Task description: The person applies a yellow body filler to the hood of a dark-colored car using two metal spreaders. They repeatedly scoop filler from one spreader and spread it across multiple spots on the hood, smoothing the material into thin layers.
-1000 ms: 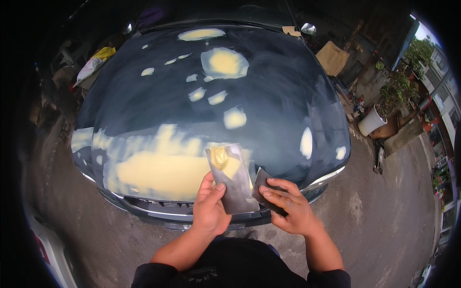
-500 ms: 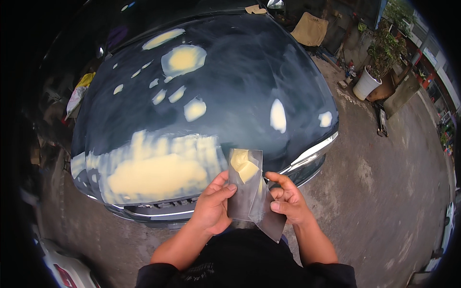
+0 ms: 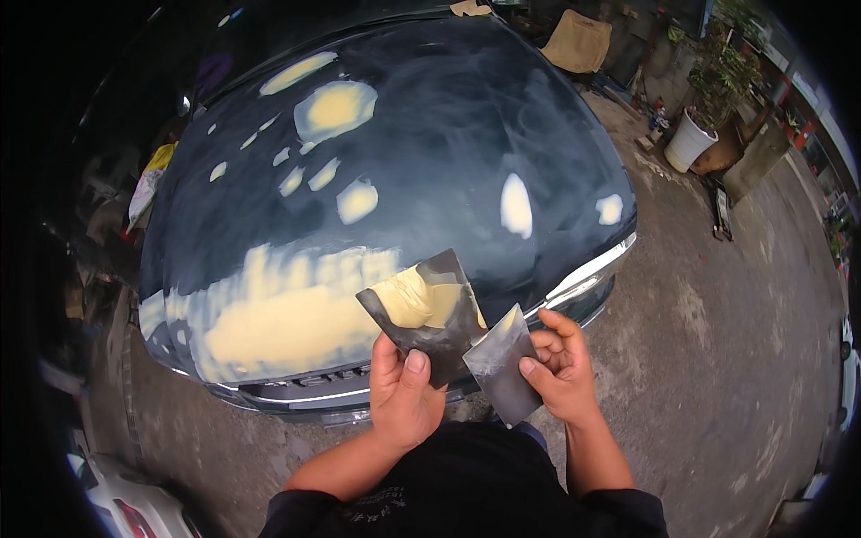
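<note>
My left hand (image 3: 405, 408) is closed on a wide dark putty spreader (image 3: 448, 350), thumb on top. Soft cream-coloured putty (image 3: 408, 300) lies across its upper part. A second spreader (image 3: 507, 369), narrower and grey with pale smears, is pinched by my right hand (image 3: 563, 372) between thumb and fingers. Its upper left corner is at the right edge of the left spreader; whether they touch I cannot tell. Both are held before a dark car hood (image 3: 448, 179). A large cream putty patch (image 3: 287, 330) covers the hood's front left, and several smaller patches are scattered over it.
A chrome-edged headlight (image 3: 587, 273) sits at the hood's front right corner. Beyond it, a white pot (image 3: 689, 143) with a plant stands on the concrete floor (image 3: 708, 341). A tan sheet (image 3: 578, 43) leans at the back. Part of a pale car (image 3: 134, 502) shows at lower left.
The two spreaders, overlapped before, have been drawn apart. The left one has turned and tilted leftward, showing more putty, and the right one has swung to a different slant.
</note>
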### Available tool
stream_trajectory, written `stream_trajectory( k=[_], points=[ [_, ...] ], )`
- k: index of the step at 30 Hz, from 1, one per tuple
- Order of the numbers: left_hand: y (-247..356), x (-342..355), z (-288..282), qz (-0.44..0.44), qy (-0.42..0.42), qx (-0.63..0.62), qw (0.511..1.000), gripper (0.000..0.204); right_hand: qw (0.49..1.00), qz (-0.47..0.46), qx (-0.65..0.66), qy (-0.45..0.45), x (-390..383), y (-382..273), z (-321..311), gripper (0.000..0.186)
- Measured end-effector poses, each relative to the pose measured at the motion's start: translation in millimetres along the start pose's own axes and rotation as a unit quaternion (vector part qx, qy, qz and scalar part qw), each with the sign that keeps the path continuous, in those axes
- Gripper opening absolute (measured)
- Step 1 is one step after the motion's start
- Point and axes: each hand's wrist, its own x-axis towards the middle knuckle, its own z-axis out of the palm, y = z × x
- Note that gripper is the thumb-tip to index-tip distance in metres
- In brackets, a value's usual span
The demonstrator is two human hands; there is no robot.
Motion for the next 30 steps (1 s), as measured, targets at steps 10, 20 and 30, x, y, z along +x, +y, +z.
stream_trajectory(
  k=[10,20,30],
  points=[
    [16.1,8.7,-11.1,-0.015,-0.252,0.506,0.825,0.049,0.994,-0.113,-0.007,-0.008,8.6,-15.5,-15.7,0.070],
    [-0.8,2.4,-72.7,-0.319,-0.119,0.071,0.937,0.041,0.910,-0.215,-0.269,-0.231,23.7,-58.3,-5.0,0.073],
    [-7.3,-11.8,-78.4,-0.261,-0.162,0.030,0.951,0.040,0.820,-0.059,-0.532,-0.203,31.5,-47.0,-17.5,0.063]
  ],
)
